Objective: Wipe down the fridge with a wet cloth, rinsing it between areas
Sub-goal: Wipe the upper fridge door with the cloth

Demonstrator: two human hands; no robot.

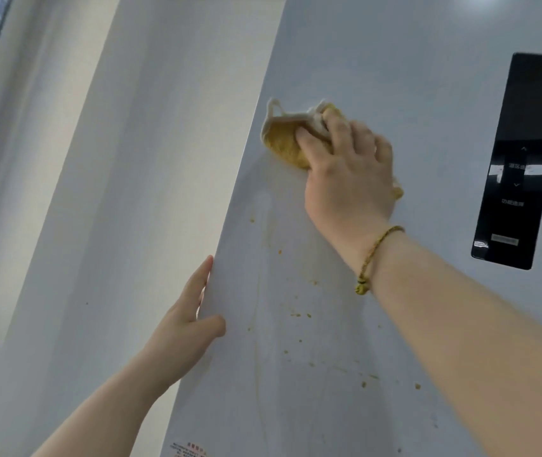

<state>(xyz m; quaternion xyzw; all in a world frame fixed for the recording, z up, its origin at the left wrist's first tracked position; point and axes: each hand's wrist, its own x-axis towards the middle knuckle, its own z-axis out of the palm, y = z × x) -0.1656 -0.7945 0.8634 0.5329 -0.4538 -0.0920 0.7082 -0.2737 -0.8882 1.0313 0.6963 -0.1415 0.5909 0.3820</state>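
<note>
Mid-wipe, with smear risk.
Fingers (339, 127) of right hand (348, 169) curled round bunched yellow-and-white cloth (283, 143), pressed on pale grey fridge door (395, 77); left hand (187, 324) gripping door edge at 8 o'clock. Without rinsing, likely to smear orange specks (296, 314) at 6 o'clock; risk of wetting glossy black control panel (523, 159) at 3.

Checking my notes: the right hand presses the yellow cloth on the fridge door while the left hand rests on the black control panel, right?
No. In the head view the left hand holds the left edge of the fridge door, not the control panel. The right hand does press the yellow cloth there.
</note>
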